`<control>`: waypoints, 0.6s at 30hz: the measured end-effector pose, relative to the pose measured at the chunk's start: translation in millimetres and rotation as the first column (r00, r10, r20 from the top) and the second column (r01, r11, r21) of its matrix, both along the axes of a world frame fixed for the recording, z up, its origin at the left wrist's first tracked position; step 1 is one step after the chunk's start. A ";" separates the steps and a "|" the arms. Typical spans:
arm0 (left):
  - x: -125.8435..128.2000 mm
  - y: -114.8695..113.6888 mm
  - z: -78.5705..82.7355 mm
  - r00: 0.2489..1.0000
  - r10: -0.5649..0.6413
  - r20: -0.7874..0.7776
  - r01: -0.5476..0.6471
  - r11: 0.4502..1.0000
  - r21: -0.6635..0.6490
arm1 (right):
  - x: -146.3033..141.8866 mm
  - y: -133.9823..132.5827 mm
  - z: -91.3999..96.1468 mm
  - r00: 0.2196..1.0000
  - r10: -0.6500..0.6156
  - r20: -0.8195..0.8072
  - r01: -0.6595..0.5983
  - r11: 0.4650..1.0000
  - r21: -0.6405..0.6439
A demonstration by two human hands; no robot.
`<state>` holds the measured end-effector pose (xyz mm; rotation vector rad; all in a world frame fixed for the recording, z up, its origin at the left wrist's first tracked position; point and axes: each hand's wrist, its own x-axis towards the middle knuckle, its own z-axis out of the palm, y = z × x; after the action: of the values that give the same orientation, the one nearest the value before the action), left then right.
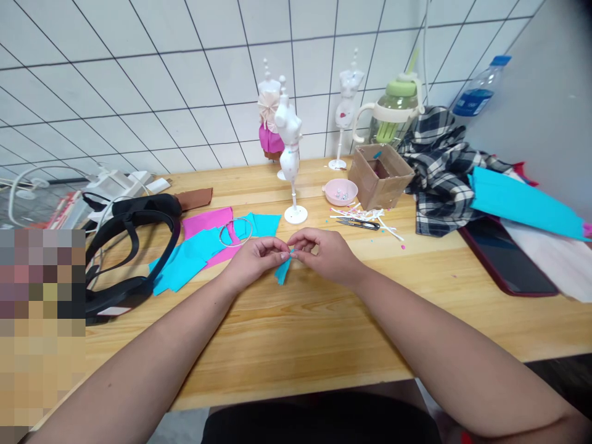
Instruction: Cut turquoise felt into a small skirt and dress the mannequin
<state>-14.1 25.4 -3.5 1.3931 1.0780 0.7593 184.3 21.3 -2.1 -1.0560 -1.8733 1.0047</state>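
A small blue cloth scrap (282,269) hangs just above the wooden table (296,333), pinched at its top between both hands. My left hand (256,260) closes its fingertips on the scrap's upper edge. My right hand (324,253) meets it from the right, fingers also pressed on that edge. Just beyond my hands lie blue and pink cloth pieces (203,246) with a thin ring (235,232) resting on them. A white doll mannequin (290,154) stands on its stand behind my hands.
Small scissors (358,223), a pink bowl (341,192) and a cardboard box (382,174) sit at the back right. Two more mannequins (269,117) stand by the tiled wall. A black headband device (124,259) lies left. Plaid cloth (439,166), blue fabric (518,200) and a dark tablet (509,262) lie right.
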 end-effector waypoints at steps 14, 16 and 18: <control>-0.5 0.5 -3.1 0.919 0.172 0.354 -0.086 0.965 -0.248 | -3.9 -1.2 1.8 0.992 -0.099 -0.076 0.098 0.995 -0.026; 0.2 1.0 -2.6 0.912 0.178 0.369 -0.084 0.963 -0.257 | -4.2 -1.3 0.5 0.995 -0.083 -0.064 0.082 0.997 -0.012; 0.6 1.7 -3.2 0.916 0.175 0.360 -0.086 0.964 -0.251 | -4.8 -1.9 0.2 0.992 -0.092 -0.082 0.094 0.995 0.023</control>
<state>-13.6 27.1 -6.6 0.9335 0.9235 0.9267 179.4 19.4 -1.9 -1.0614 -1.7517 0.9521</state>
